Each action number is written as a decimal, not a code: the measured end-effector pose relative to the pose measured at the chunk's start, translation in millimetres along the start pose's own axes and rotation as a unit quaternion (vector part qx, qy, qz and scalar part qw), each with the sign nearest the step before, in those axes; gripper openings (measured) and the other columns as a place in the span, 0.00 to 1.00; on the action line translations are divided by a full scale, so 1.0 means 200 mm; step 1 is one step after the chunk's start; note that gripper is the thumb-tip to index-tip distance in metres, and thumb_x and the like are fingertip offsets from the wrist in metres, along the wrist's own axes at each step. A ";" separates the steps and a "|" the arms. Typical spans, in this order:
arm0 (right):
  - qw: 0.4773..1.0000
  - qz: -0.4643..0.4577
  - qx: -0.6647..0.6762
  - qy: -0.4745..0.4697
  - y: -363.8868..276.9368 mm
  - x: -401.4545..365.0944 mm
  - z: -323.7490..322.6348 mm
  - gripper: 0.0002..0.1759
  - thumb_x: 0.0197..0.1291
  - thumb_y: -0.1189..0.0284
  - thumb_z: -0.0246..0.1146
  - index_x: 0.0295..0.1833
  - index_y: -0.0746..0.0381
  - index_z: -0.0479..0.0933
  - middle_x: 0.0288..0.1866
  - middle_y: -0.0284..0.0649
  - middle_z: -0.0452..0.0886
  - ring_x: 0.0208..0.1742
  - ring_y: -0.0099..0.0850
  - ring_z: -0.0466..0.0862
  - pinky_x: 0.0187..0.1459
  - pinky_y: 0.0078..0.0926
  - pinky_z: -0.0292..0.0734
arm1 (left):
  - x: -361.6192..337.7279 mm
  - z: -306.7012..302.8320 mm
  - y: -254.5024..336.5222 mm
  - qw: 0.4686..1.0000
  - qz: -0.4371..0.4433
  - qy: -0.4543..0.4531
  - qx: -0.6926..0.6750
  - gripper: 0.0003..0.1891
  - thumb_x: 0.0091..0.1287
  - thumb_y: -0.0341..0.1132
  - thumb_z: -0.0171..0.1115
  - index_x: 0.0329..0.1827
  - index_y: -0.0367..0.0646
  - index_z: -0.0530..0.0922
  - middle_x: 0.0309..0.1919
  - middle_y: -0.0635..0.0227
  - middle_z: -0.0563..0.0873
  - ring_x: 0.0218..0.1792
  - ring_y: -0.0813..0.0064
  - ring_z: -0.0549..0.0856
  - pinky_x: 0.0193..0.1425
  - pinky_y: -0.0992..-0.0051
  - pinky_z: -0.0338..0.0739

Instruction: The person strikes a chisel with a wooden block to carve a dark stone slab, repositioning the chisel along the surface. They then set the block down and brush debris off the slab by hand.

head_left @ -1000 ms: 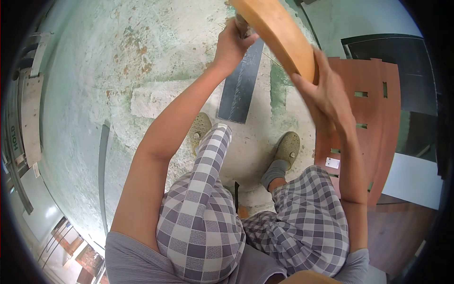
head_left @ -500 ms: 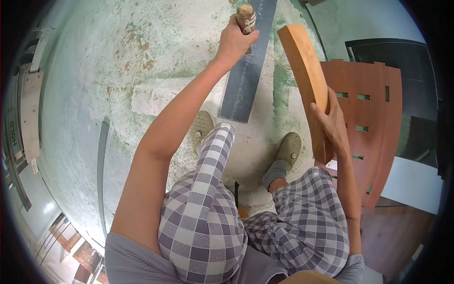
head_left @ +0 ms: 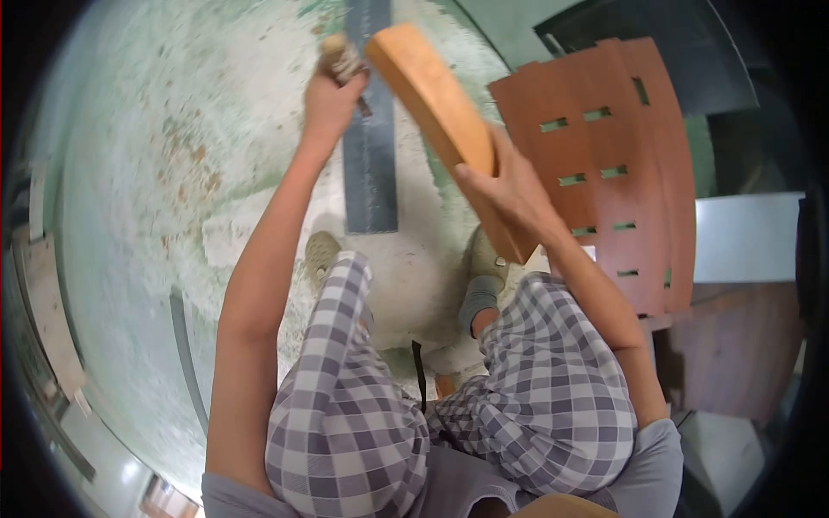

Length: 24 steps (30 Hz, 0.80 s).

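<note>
My left hand point(head_left: 328, 108) is closed round a tool with a pale round wooden handle point(head_left: 335, 50). The tool's dark end point(head_left: 364, 107) shows over a long dark grey strip point(head_left: 370, 186) lying on the floor. My right hand point(head_left: 516, 186) grips the lower half of a thick orange-brown wooden block point(head_left: 432, 99), thumb on top and fingers round its far side. The block slants, its upper end over the strip's right edge in this view and near my left hand, its lower end above my right knee.
A reddish-brown slotted panel point(head_left: 596, 198) is at the right, beside a dark panel point(head_left: 643, 52) and a white panel point(head_left: 749, 237). My shoes point(head_left: 321, 252) stand on the worn floor below the strip. A thin grey strip point(head_left: 184, 354) lies at the left.
The view has shifted. My left hand with the tool has moved left off the dark strip's middle. The block in my right hand has come left, closer to the tool, and is more tilted.
</note>
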State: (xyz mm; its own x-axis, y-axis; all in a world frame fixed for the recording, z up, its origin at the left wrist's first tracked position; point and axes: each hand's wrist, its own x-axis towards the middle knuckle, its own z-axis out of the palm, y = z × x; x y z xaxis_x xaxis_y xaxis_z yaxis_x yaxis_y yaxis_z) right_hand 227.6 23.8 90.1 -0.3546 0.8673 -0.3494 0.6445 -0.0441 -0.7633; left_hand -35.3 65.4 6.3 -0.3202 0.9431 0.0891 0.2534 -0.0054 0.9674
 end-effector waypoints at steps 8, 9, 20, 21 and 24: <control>0.994 0.040 0.101 -0.005 0.29 -0.14 -0.05 0.38 0.52 0.52 0.62 0.65 0.62 0.63 0.55 0.51 0.76 0.55 0.39 0.77 0.56 0.30 0.70 | -0.15 0.20 0.03 0.929 -0.256 -0.047 -0.263 0.18 0.64 0.38 0.63 0.49 0.37 0.69 0.43 0.60 0.80 0.41 0.68 0.84 0.47 0.67 0.81; 0.994 0.044 0.104 -0.002 0.30 -0.14 -0.08 0.37 0.53 0.52 0.62 0.64 0.63 0.65 0.54 0.48 0.76 0.55 0.35 0.77 0.55 0.31 0.70 | -0.21 0.25 0.05 0.921 -0.279 -0.064 -0.264 0.18 0.66 0.39 0.61 0.50 0.37 0.68 0.44 0.60 0.79 0.41 0.68 0.84 0.46 0.66 0.82; 0.945 0.081 0.241 -0.208 0.51 -0.18 -0.04 0.37 0.57 0.52 0.60 0.66 0.64 0.63 0.58 0.42 0.71 0.60 0.30 0.69 0.61 0.29 0.62 | -0.70 0.74 -0.06 0.702 -0.491 -0.148 -0.494 0.17 0.73 0.47 0.43 0.49 0.46 0.73 0.43 0.67 0.80 0.44 0.69 0.81 0.51 0.60 0.77; 0.941 0.093 0.247 -0.213 0.53 -0.20 -0.03 0.38 0.57 0.52 0.60 0.67 0.63 0.61 0.60 0.42 0.70 0.61 0.30 0.68 0.62 0.29 0.61 | -0.71 0.73 -0.05 0.670 -0.492 -0.170 -0.529 0.17 0.73 0.50 0.42 0.49 0.48 0.73 0.41 0.70 0.80 0.43 0.71 0.80 0.47 0.59 0.78; 0.940 0.096 0.254 -0.207 0.58 -0.27 -0.02 0.39 0.57 0.52 0.60 0.68 0.63 0.60 0.62 0.42 0.68 0.63 0.31 0.67 0.63 0.29 0.61 | -0.72 0.72 0.00 0.660 -0.538 -0.223 -0.473 0.19 0.71 0.53 0.42 0.49 0.48 0.73 0.43 0.68 0.79 0.46 0.68 0.79 0.51 0.59 0.76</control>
State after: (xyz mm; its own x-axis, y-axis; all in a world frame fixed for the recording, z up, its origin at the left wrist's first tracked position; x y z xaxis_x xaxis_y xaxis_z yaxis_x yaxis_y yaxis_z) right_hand 323.6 -27.3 23.0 -0.5650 0.5569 -0.6087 0.3544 -0.5024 -0.7887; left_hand 142.6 -21.5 -41.3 0.5053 0.5723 -0.6459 -0.6536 0.7425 0.1466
